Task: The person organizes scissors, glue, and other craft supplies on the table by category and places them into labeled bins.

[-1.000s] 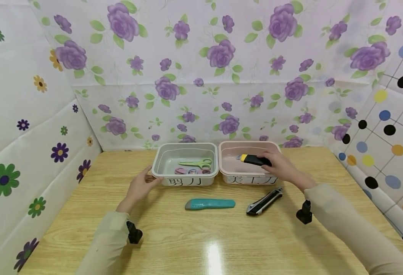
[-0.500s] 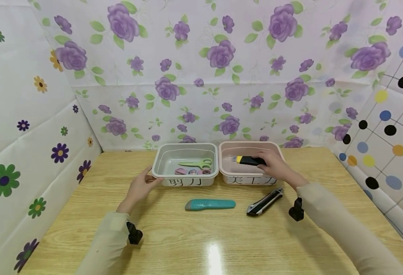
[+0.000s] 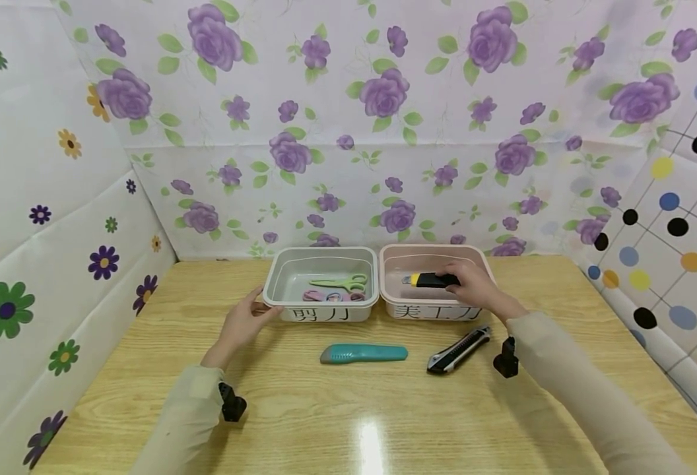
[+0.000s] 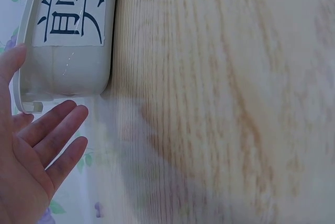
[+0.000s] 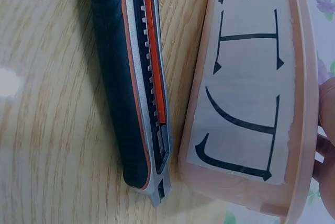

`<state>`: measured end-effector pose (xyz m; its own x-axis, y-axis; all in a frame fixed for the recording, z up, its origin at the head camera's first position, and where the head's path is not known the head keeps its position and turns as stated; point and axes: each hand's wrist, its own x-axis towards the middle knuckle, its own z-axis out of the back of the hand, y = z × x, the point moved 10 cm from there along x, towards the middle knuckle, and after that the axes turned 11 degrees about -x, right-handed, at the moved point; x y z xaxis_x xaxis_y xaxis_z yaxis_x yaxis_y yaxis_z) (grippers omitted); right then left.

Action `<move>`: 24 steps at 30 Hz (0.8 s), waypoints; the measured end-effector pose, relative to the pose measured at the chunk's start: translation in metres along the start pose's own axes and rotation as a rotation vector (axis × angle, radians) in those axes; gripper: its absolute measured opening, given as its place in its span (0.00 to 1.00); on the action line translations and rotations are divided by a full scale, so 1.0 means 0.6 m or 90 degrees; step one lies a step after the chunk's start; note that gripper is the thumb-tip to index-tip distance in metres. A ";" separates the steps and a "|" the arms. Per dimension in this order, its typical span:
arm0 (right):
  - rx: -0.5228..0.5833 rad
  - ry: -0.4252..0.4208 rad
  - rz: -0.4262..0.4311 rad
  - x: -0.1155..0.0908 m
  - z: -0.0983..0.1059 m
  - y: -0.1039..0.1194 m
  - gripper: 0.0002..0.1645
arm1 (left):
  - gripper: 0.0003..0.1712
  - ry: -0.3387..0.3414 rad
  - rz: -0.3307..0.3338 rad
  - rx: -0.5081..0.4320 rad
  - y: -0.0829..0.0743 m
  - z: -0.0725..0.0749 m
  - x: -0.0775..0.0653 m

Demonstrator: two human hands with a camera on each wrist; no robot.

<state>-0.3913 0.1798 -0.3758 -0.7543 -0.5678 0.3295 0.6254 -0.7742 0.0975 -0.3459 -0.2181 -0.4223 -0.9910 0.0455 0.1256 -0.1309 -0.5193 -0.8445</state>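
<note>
My right hand (image 3: pixel 467 285) grips a black-and-yellow utility knife (image 3: pixel 434 280) over the pink bin (image 3: pixel 431 255), its blade end pointing left. In the right wrist view, only part of that hand's fingers (image 5: pixel 327 124) show beyond the bin's rim. My left hand (image 3: pixel 244 324) rests at the left front corner of the grey bin (image 3: pixel 325 256), thumb on the rim and other fingers fairly straight beside the end wall. Green scissors (image 3: pixel 342 282) and pink scissors (image 3: pixel 325 296) lie inside the grey bin.
A teal utility knife (image 3: pixel 363 353) and a black-and-silver utility knife (image 3: pixel 458 349) lie on the wooden table (image 3: pixel 301 415) in front of the bins. Both bins carry labels with Chinese characters and stand side by side before a flowered cloth backdrop (image 3: pixel 348 119).
My right hand has moved a little left with the black-and-yellow utility knife, further over the pink bin. My left hand stays at the grey bin's corner.
</note>
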 end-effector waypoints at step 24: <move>0.040 0.054 -0.062 0.009 -0.022 -0.020 0.18 | 0.44 0.002 0.000 -0.015 0.003 -0.001 0.000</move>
<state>-0.4056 0.1823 -0.3878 -0.8247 -0.5145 0.2349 0.5575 -0.8093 0.1849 -0.3461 -0.2186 -0.4238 -0.9911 0.0487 0.1238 -0.1316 -0.4991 -0.8565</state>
